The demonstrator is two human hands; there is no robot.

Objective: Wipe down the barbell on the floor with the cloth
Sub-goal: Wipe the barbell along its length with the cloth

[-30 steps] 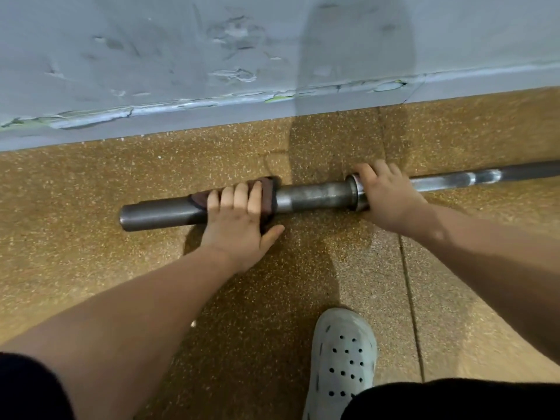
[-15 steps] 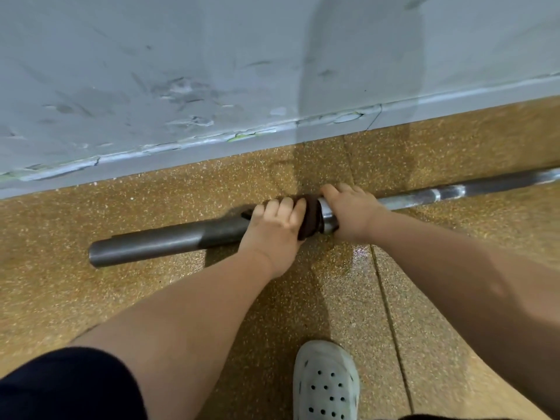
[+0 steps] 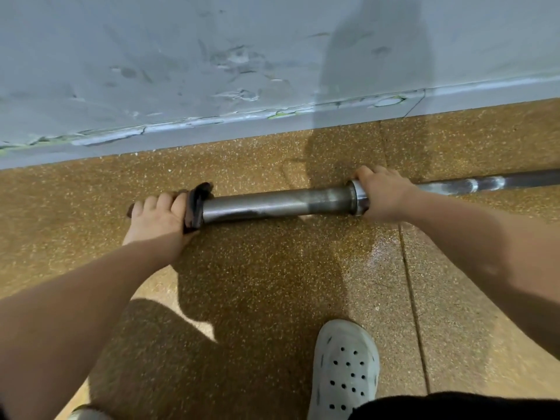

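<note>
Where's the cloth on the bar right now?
Head view, left of centre: the cloth is wrapped round the barbell sleeve at its left end, gripped by the left hand; the right hand holds the collar further right.

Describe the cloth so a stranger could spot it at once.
Below the grey wall, a steel barbell lies along the speckled tan floor. Toward its thick left end, the left hand grips the cloth around the bar. It is the only dark, soft, bunched thing there.
</note>
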